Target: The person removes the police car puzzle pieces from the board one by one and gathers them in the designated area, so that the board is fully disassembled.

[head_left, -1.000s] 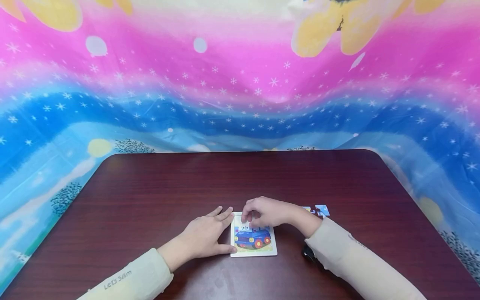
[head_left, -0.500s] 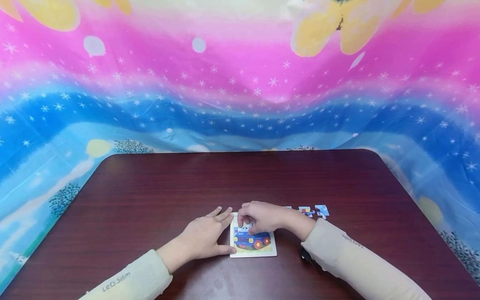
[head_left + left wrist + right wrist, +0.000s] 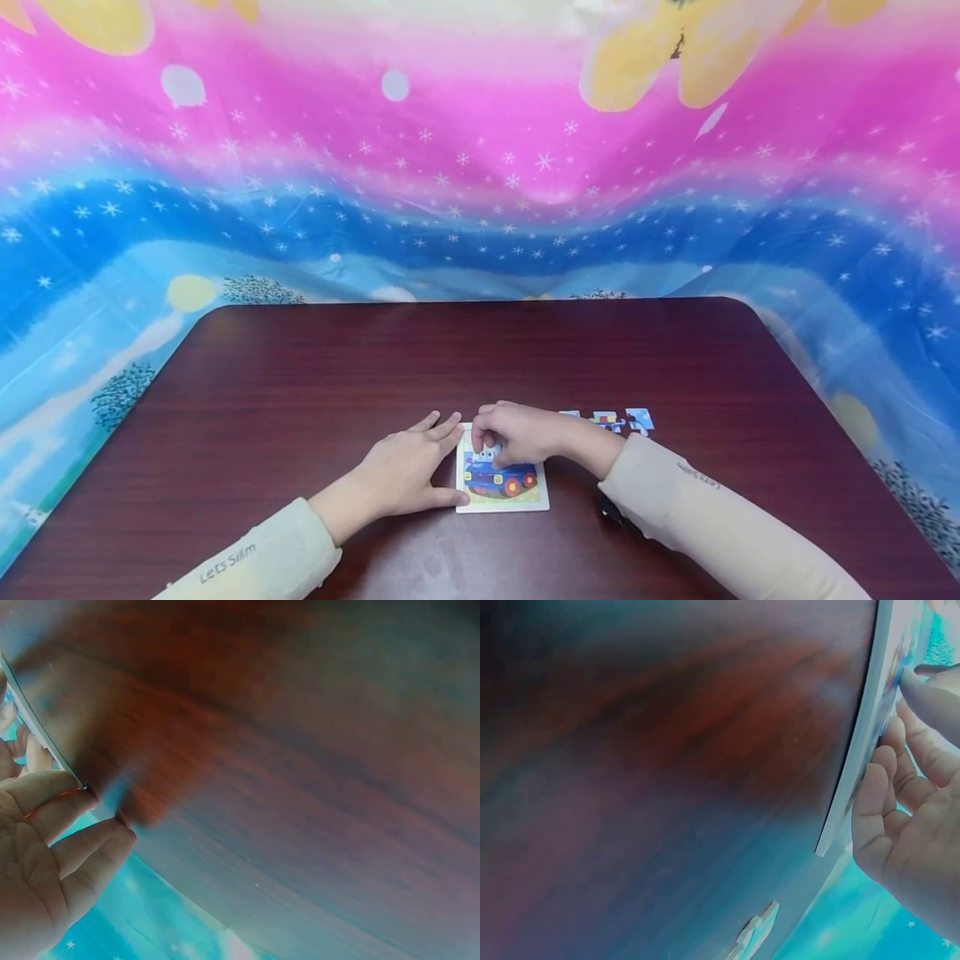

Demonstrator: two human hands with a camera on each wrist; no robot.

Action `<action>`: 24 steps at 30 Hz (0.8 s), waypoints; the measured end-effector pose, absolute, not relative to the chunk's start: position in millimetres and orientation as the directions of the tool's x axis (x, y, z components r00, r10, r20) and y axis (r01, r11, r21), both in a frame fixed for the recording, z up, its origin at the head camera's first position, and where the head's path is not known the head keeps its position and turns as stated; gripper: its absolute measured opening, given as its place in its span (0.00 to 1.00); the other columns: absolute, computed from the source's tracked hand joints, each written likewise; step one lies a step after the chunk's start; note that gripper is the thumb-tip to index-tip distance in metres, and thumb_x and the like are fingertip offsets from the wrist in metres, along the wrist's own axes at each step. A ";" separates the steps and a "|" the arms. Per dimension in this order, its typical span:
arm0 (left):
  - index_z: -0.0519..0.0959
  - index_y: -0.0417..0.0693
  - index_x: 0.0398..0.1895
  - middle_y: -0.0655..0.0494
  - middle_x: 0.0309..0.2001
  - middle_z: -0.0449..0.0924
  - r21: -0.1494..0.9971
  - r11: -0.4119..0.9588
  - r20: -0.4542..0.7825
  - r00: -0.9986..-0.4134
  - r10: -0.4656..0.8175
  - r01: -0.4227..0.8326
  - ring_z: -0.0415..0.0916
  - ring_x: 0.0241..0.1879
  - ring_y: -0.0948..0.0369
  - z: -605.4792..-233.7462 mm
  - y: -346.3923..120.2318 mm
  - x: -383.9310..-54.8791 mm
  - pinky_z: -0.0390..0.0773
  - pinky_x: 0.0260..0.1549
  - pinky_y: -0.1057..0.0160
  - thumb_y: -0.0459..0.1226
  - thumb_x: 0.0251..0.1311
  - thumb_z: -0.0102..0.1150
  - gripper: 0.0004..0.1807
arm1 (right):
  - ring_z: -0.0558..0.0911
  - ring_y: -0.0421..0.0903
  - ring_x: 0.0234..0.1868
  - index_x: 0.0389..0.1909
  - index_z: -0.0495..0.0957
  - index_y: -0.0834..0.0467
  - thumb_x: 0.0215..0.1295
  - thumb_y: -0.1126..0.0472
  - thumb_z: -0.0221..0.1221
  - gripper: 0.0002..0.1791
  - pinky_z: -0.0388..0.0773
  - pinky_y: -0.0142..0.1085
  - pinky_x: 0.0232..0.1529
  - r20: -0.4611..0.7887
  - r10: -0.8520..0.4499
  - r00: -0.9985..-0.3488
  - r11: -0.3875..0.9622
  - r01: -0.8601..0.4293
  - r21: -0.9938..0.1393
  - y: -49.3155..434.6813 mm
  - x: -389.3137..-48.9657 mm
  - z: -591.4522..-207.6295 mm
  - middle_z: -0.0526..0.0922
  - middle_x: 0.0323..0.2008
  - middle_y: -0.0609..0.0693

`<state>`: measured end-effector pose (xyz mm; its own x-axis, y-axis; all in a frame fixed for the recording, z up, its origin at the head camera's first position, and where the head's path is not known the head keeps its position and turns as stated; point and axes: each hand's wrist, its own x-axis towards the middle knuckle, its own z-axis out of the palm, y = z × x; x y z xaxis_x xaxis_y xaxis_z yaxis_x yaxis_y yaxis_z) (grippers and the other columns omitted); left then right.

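Touching the board, left grip lay released; right grip was indeterminable. Car looked partly assembled; loose pieces remained.

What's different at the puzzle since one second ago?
The right grip moved slightly left and closer, over the puzzle board. Its arm shifted closer too, so more of the loose pieces show beyond it. I can't tell whether it took or let go of a piece. The left grip stayed at the board's left edge.
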<state>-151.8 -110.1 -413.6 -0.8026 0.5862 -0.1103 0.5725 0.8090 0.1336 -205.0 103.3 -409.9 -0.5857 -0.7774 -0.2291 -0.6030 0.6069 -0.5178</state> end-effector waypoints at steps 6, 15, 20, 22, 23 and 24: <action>0.71 0.46 0.70 0.52 0.73 0.66 0.138 0.809 -0.110 -0.803 0.586 0.572 0.65 0.72 0.49 -413.2 -109.8 -151.7 0.82 0.51 0.48 0.66 0.51 0.64 0.49 | 0.69 0.37 0.38 0.37 0.77 0.50 0.58 0.67 0.68 0.12 0.69 0.30 0.44 -0.226 -0.770 -0.597 0.609 -0.582 -0.538 104.6 -204.3 -413.0 0.73 0.33 0.43; 0.71 0.45 0.70 0.51 0.73 0.66 0.138 0.804 -0.106 -0.798 0.593 0.578 0.65 0.72 0.48 -413.3 -110.3 -151.0 0.81 0.53 0.49 0.66 0.51 0.64 0.49 | 0.70 0.38 0.39 0.37 0.78 0.49 0.58 0.66 0.68 0.12 0.69 0.29 0.44 -0.225 -0.757 -0.614 0.615 -0.552 -0.562 106.5 -202.4 -413.4 0.75 0.34 0.42; 0.71 0.45 0.70 0.51 0.73 0.66 0.132 0.802 -0.103 -0.796 0.596 0.583 0.65 0.72 0.48 -414.4 -110.2 -152.0 0.81 0.52 0.50 0.66 0.51 0.64 0.49 | 0.73 0.37 0.36 0.37 0.80 0.52 0.58 0.68 0.67 0.10 0.72 0.28 0.40 -0.194 -0.786 -0.587 0.560 -0.542 -0.626 110.1 -206.3 -411.9 0.79 0.34 0.45; 0.71 0.46 0.70 0.51 0.73 0.66 0.130 0.802 -0.103 -0.797 0.595 0.582 0.65 0.72 0.48 -414.5 -110.1 -152.6 0.82 0.52 0.50 0.66 0.51 0.64 0.49 | 0.74 0.36 0.34 0.38 0.81 0.55 0.59 0.69 0.66 0.09 0.73 0.27 0.38 -0.190 -0.794 -0.578 0.537 -0.519 -0.665 111.7 -208.8 -410.8 0.80 0.35 0.46; 0.70 0.46 0.70 0.52 0.73 0.66 0.129 0.804 -0.105 -0.798 0.594 0.581 0.65 0.72 0.49 -414.5 -110.1 -152.8 0.82 0.52 0.50 0.67 0.51 0.64 0.49 | 0.75 0.36 0.33 0.38 0.81 0.56 0.59 0.69 0.66 0.08 0.74 0.27 0.38 -0.190 -0.798 -0.572 0.526 -0.506 -0.684 112.4 -209.9 -410.0 0.81 0.35 0.47; 0.70 0.46 0.70 0.52 0.73 0.66 0.127 0.804 -0.106 -0.799 0.593 0.580 0.65 0.72 0.49 -414.6 -110.1 -153.0 0.82 0.52 0.50 0.67 0.51 0.64 0.49 | 0.75 0.35 0.33 0.38 0.82 0.56 0.60 0.70 0.66 0.08 0.75 0.27 0.37 -0.195 -0.799 -0.568 0.520 -0.491 -0.699 112.7 -210.8 -409.3 0.82 0.34 0.47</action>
<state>-153.0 -110.1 -414.6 -0.7985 0.5926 -0.1058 0.5802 0.8045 0.1273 -210.8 112.7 -409.3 -0.5682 -0.7994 -0.1953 -0.4913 0.5200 -0.6987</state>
